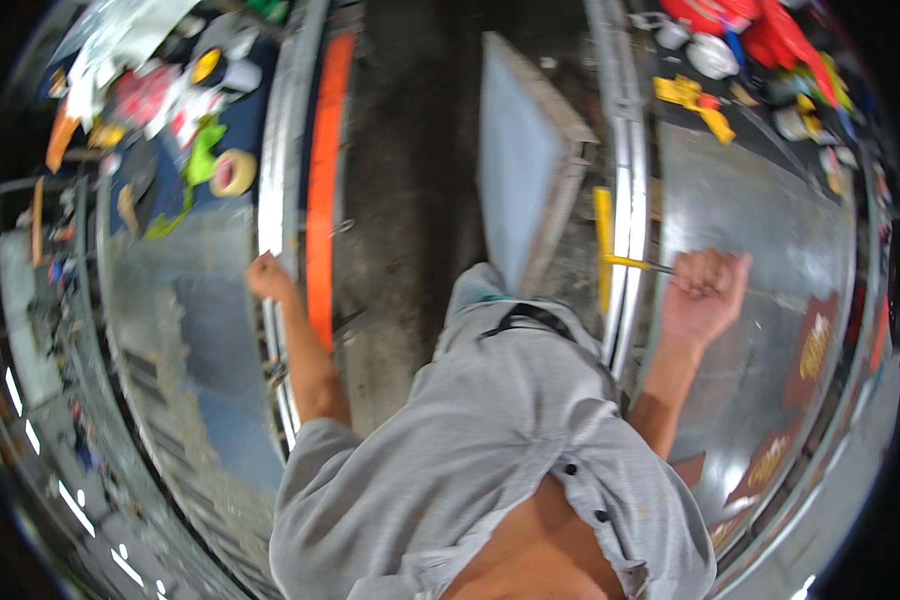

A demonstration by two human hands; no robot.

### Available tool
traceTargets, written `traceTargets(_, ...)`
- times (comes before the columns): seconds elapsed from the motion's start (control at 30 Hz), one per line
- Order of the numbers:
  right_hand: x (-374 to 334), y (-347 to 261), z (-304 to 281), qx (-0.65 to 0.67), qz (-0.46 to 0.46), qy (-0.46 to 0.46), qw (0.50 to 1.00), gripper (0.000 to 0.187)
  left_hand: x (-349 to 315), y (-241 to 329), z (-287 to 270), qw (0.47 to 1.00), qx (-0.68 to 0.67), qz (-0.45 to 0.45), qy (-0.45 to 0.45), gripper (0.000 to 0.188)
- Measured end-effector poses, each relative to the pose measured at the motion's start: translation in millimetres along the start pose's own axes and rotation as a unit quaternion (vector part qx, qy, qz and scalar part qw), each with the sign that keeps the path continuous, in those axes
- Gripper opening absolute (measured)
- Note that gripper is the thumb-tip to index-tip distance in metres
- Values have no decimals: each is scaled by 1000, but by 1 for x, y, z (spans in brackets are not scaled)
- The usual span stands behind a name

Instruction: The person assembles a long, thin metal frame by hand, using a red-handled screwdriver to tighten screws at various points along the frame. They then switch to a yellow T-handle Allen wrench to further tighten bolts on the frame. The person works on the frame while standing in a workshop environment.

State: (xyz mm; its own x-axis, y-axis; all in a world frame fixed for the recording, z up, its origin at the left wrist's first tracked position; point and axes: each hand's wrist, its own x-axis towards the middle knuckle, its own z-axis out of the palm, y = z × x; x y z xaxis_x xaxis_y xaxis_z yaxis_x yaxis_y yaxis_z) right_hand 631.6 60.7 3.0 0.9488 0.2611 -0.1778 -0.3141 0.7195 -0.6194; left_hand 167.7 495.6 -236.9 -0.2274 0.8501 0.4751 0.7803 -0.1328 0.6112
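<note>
My left hand [267, 277] is closed in a fist over the metal rail [276, 190] along the left table's edge. Whatever its fingers may hold is hidden. My right hand [705, 295] is closed above the right table, its fingers at the end of a thin dark rod. That rod runs left into a yellow T-shaped tool [606, 260], whose crossbar lies over the right table's rail [625, 190]. Ahead of my legs, a flat framed panel [520, 170] with a pale blue-grey face stands tilted in the aisle between the tables.
An orange strip [328, 190] runs beside the left rail. Cloths, bags and a tape roll [233, 173] clutter the far left table. Red bags [770, 40] and a yellow item [685, 95] sit at the far right. Brown printed pieces [812, 350] lie on the right tabletop [740, 225].
</note>
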Motion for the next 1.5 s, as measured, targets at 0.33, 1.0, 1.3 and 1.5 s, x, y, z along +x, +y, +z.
traceTargets(0.33, -6, 4, 4, 1, 25, 12, 1000, 52, -4, 31, 3, 994, 105, 39, 13, 18)
traceTargets(1.0, -11, 33, -31, -17, 79, 40, 996, 53, -189, 443, 79, 691, -487, 232, -482, 15)
traceTargets(1.3, 18, 56, -48, 74, 203, 147, 965, 48, -183, 414, 128, 679, -551, -302, -381, 31)
traceTargets(1.5, 93, 14, -106, 143, 179, 144, 963, 11, -209, 319, 115, 642, -358, -256, -627, 67)
